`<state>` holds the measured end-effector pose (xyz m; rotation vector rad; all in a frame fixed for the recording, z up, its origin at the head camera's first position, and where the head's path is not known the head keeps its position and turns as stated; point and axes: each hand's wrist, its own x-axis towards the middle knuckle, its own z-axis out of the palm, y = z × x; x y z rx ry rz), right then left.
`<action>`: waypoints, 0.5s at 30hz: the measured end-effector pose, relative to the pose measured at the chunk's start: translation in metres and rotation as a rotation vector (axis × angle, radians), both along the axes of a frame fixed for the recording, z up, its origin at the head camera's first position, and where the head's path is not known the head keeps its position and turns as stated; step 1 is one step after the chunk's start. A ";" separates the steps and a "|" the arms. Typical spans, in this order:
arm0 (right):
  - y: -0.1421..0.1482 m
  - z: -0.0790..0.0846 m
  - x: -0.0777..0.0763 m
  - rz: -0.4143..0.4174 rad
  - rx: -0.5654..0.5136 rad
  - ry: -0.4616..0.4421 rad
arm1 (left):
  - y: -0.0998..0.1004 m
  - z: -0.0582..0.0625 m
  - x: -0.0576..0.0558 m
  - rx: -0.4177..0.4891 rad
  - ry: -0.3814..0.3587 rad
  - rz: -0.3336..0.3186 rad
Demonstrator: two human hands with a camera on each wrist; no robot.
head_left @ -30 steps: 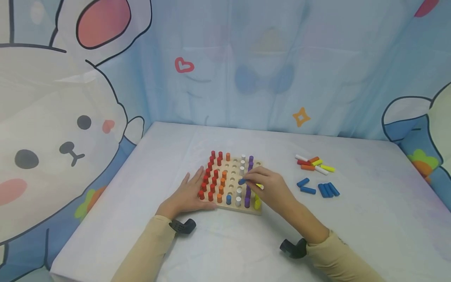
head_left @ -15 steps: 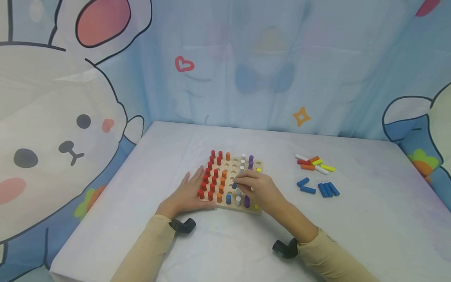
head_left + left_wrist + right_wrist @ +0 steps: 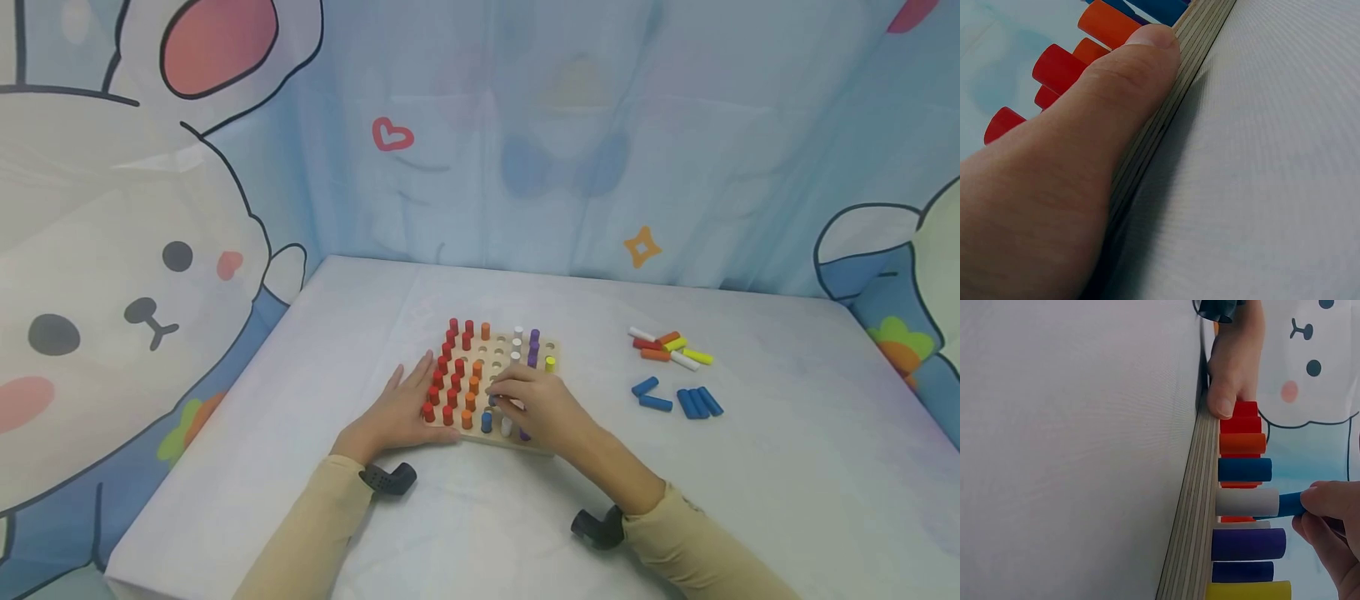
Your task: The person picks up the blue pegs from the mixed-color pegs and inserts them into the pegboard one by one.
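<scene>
- The blue peg (image 3: 1291,504) is held over the board (image 3: 1196,506), just behind the front row, seemingly at a slight tilt; it is partly hidden by a white peg (image 3: 1247,502), so whether a hole has been entered cannot be told.
- It is judged light and stiff, probably of painted wood; a firm pinch should be borne without harm, though on so smooth and round a side some twisting between the fingertips may be met.
- It is best taken near its upper end, so that the lower end is left bare and the neighbouring pegs are not knocked.
- That end is pinched by the right hand (image 3: 542,408), the grip narrow between thumb and fingers.
- The board, layered like plywood along its edge, is judged rigid yet light enough to be slid by a sideways push; it is best steadied by its edges.
- Its front edge is touched by the left thumb; the left hand (image 3: 392,421) is spread wide along the side, with no peg grasped.
- On the bench (image 3: 750,500), well to the right, loose blue pegs (image 3: 656,403) are laid flat; if brushed, they could be set rolling.
</scene>
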<state>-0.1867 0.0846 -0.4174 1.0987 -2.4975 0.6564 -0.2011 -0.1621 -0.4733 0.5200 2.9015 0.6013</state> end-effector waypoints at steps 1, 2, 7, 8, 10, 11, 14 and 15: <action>-0.001 0.000 0.000 -0.001 0.008 -0.009 | 0.000 0.000 0.000 -0.002 -0.005 0.002; -0.001 -0.001 0.000 -0.001 0.016 -0.017 | 0.000 0.000 0.000 -0.002 -0.006 0.003; -0.004 -0.004 -0.001 0.019 0.043 -0.046 | -0.001 0.000 0.000 0.003 -0.008 0.001; -0.005 -0.004 -0.002 0.025 0.047 -0.045 | -0.001 0.000 0.000 0.003 -0.007 0.000; -0.005 -0.004 -0.002 0.037 0.052 -0.045 | -0.001 0.000 0.000 0.004 -0.004 -0.004; -0.005 -0.005 -0.002 0.041 0.054 -0.042 | -0.001 0.000 0.000 0.004 -0.002 -0.006; -0.006 -0.005 -0.002 0.043 0.059 -0.036 | -0.001 0.000 0.000 0.003 0.000 -0.010; -0.006 -0.005 -0.002 0.042 0.060 -0.036 | -0.001 0.000 0.000 0.004 -0.001 -0.012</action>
